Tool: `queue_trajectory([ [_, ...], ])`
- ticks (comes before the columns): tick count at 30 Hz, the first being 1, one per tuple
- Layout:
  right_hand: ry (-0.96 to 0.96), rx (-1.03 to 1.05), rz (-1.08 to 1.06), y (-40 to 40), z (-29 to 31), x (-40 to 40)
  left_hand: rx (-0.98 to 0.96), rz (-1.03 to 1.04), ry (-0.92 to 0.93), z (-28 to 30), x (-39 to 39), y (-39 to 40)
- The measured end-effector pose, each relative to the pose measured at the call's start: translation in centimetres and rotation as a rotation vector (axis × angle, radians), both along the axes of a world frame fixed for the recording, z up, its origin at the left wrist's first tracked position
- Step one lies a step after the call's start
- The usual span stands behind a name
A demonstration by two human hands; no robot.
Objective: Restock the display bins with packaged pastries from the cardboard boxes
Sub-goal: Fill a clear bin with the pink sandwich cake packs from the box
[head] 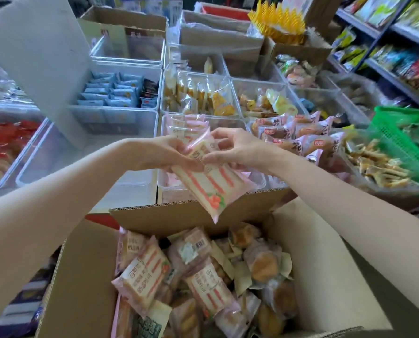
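Observation:
My left hand (pixel 159 154) and my right hand (pixel 237 148) both pinch the top of a pink-striped packaged pastry (pixel 210 186). It hangs over the near edge of a clear display bin (pixel 165 118). That bin holds a few of the same pink packs (pixel 186 128) standing at its far end. Below, an open cardboard box (pixel 169 218) holds several more pink-striped packs (pixel 145 272) mixed with round brown pastries (pixel 262 262).
Clear bins surround the target: blue packets (pixel 110 90) at left, yellow pastries (pixel 203 93) behind, pink-brown packs (pixel 296 132) at right. An empty clear bin (pixel 45 157) lies at left. A green basket (pixel 403 137) and shelves (pixel 398 57) stand at right.

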State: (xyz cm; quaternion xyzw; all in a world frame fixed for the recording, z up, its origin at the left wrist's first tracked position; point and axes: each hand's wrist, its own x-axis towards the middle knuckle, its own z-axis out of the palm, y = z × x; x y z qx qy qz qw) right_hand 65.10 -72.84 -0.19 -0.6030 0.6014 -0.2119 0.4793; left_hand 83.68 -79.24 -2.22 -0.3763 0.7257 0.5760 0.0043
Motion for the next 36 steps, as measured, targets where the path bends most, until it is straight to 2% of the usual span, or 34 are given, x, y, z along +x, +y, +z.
queue_trajectory([
  [3,-0.053,-0.066,-0.113,-1.7,0.0,-0.4,0.057,0.262,0.181,-0.5,0.5,-1.1],
  [5,-0.125,-0.153,-0.228,-3.1,0.0,-0.5,-0.001,0.435,0.256,-0.9,0.9,-2.0],
  [8,0.048,-0.306,-0.220,-5.5,-0.5,-0.1,-0.117,0.602,0.351,-1.9,0.6,-3.1],
  [11,0.195,-0.251,-0.207,-7.6,-2.1,0.5,-0.111,0.722,0.390,-3.2,0.4,-4.3],
  [13,0.265,-0.222,-0.246,-9.1,-3.7,0.6,-0.086,0.748,0.354,-4.3,0.5,-4.8],
  [15,0.525,-0.361,-0.272,-10.6,-4.9,0.4,-0.101,0.776,0.261,-5.4,0.5,-5.2],
  [17,0.790,-0.474,-0.206,-12.1,-6.1,0.4,-0.155,0.793,0.115,-6.3,0.8,-5.5],
  [21,1.022,-0.333,0.120,-14.7,-9.2,1.8,-0.111,0.659,-0.170,-7.8,1.9,-5.3],
  [24,1.090,-0.274,0.212,-16.1,-11.5,3.5,-0.090,0.520,-0.266,-8.2,2.5,-4.7],
  [28,0.897,-0.222,0.065,-17.3,-13.7,4.0,-0.120,0.552,-0.228,-8.1,3.1,-4.6],
  [32,0.645,-0.312,-0.032,-15.6,-12.8,2.6,-0.261,0.630,-0.154,-7.9,3.5,-4.3],
  [36,0.314,-0.338,-0.127,-11.6,-9.5,1.4,-0.388,0.675,0.053,-6.6,2.0,-3.0],
])
